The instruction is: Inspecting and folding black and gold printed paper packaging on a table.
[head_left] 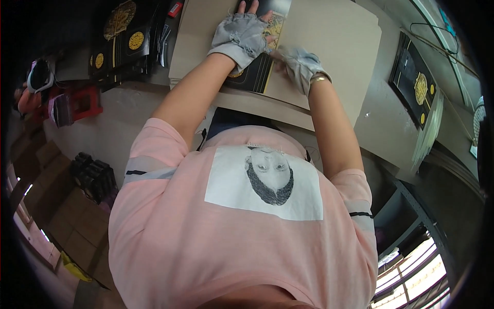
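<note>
My left hand [241, 37], in a grey fingerless glove, lies flat with its fingers spread on a black printed sheet [259, 76] with gold patterns. It holds nothing that I can see and covers much of the sheet. My right hand [301, 64], gloved the same way, is at the sheet's right edge, its fingertips smeared by motion. Whether those fingers grip the edge cannot be made out. Beneath the sheet is a large beige-grey board [332, 38], which seems to lie on other boards.
Black and gold printed pieces [121, 41] are piled at the far left, near a small red object [175, 9]. Another stack of black printed sheets [414, 82] stands at the right. A red plastic stool [85, 103] and bundled black items [93, 177] are at the left.
</note>
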